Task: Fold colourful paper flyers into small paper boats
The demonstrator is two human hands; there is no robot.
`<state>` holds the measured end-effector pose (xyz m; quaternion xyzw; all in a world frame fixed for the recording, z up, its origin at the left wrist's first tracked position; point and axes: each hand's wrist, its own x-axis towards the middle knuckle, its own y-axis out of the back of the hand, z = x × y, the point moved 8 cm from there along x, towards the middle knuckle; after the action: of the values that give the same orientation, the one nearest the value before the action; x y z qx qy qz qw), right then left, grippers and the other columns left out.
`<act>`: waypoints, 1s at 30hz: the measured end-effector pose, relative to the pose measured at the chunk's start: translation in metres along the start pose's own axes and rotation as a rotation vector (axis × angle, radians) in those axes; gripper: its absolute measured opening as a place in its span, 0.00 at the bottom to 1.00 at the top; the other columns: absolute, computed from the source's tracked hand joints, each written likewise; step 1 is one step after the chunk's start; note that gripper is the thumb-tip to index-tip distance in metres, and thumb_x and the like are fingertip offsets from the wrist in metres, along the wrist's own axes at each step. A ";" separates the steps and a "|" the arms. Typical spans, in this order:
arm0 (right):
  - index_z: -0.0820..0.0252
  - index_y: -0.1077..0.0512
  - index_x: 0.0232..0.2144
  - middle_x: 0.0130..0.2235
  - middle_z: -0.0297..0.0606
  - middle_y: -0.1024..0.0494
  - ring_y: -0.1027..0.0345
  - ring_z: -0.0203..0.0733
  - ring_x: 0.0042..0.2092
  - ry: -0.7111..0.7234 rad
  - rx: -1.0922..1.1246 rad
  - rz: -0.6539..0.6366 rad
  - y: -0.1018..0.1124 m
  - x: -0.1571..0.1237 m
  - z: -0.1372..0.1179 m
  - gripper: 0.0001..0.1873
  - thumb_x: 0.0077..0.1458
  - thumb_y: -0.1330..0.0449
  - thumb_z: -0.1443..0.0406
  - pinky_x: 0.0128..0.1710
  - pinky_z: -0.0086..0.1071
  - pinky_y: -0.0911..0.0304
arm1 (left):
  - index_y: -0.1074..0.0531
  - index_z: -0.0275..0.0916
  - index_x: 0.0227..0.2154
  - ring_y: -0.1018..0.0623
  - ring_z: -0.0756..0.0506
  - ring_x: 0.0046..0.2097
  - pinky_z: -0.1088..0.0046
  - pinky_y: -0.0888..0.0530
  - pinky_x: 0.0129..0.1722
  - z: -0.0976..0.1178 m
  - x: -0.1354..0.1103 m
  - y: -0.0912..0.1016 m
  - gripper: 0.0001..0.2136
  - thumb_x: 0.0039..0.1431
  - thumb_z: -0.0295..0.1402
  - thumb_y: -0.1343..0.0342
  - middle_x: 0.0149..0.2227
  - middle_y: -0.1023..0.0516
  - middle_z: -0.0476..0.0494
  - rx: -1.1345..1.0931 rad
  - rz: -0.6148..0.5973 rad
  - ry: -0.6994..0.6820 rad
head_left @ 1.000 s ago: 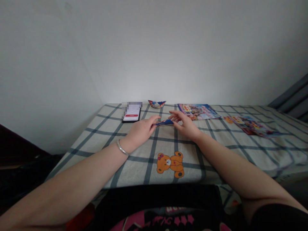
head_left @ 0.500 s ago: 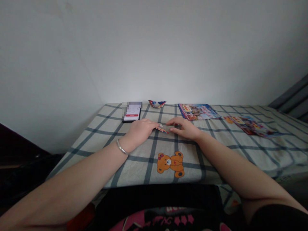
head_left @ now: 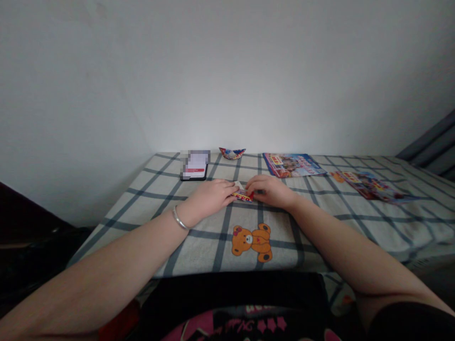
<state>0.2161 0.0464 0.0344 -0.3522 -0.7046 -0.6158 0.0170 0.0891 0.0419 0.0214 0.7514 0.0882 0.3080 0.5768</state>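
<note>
A small folded piece of colourful printed paper [head_left: 243, 195] lies on the checked cloth between my two hands. My left hand [head_left: 215, 195], with a silver bangle at the wrist, holds its left side, fingers closed on the edge. At its right end, my right hand [head_left: 270, 190] pinches the paper between curled fingers and thumb. A pale corner of the paper shows at the top, with red and yellow print below. Fingertips cover part of both ends. Farther back stands a finished-looking folded paper boat shape [head_left: 232, 153].
A phone [head_left: 195, 166] with a lit screen lies at the back left. Two printed leaflets rest to the right, one at the back [head_left: 294, 166] and one nearer [head_left: 377, 185]. The checked cloth [head_left: 199, 255] covers the table, which meets a white wall [head_left: 227, 76].
My right hand has moved in from the right and closed on the paper's right end. The paper has turned slightly, showing more of its printed face.
</note>
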 end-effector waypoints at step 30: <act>0.53 0.21 0.33 0.36 0.36 0.18 0.29 0.44 0.43 0.007 -0.180 -0.112 0.002 0.001 -0.010 0.09 0.52 0.39 0.71 0.48 0.39 0.35 | 0.27 0.46 0.53 0.29 0.42 0.58 0.57 0.37 0.60 0.014 -0.003 0.003 0.14 0.65 0.35 0.46 0.56 0.27 0.43 -0.087 -0.092 -0.078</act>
<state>0.2125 0.0380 0.0388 -0.3101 -0.6650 -0.6778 -0.0469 0.0943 0.0284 0.0209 0.7321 0.0864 0.2552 0.6256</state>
